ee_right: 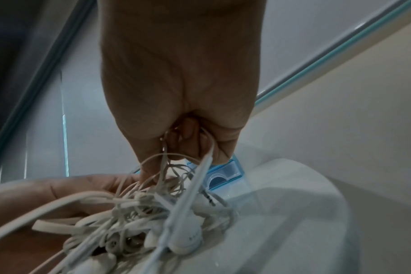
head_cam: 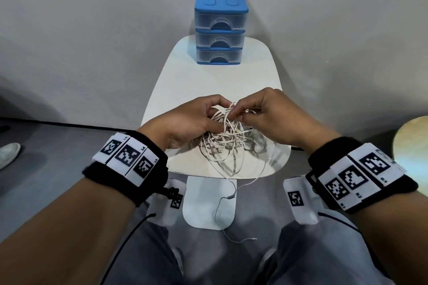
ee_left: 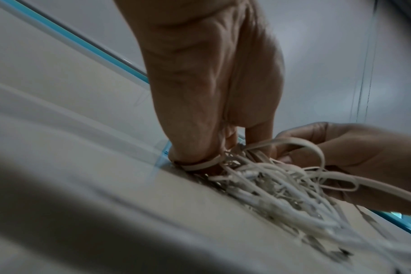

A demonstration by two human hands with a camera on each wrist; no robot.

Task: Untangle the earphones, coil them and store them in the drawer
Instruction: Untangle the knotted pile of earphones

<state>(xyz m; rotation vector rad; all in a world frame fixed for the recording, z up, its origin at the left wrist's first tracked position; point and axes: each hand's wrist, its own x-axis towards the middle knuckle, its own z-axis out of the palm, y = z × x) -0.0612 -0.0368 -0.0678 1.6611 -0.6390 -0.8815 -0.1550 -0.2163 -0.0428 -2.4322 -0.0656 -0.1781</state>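
Earphones [head_cam: 228,139] lying knotted near table's [head_cam: 176,81] front edge; we're untangling. Left hand [head_cam: 192,120], right hand [head_cam: 266,115] both pinching strands. Next: tracing loose end, easing loops apart.

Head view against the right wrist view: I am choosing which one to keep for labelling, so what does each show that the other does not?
Only the head view shows the whole three-drawer blue unit with all drawers closed, the white table entire, and a cable end hanging over its near edge. Only the right wrist view shows an earbud up close and cords running between the right hand's curled fingers. Both show the tangled earphones on the table, with the left hand and the right hand at the tangle.
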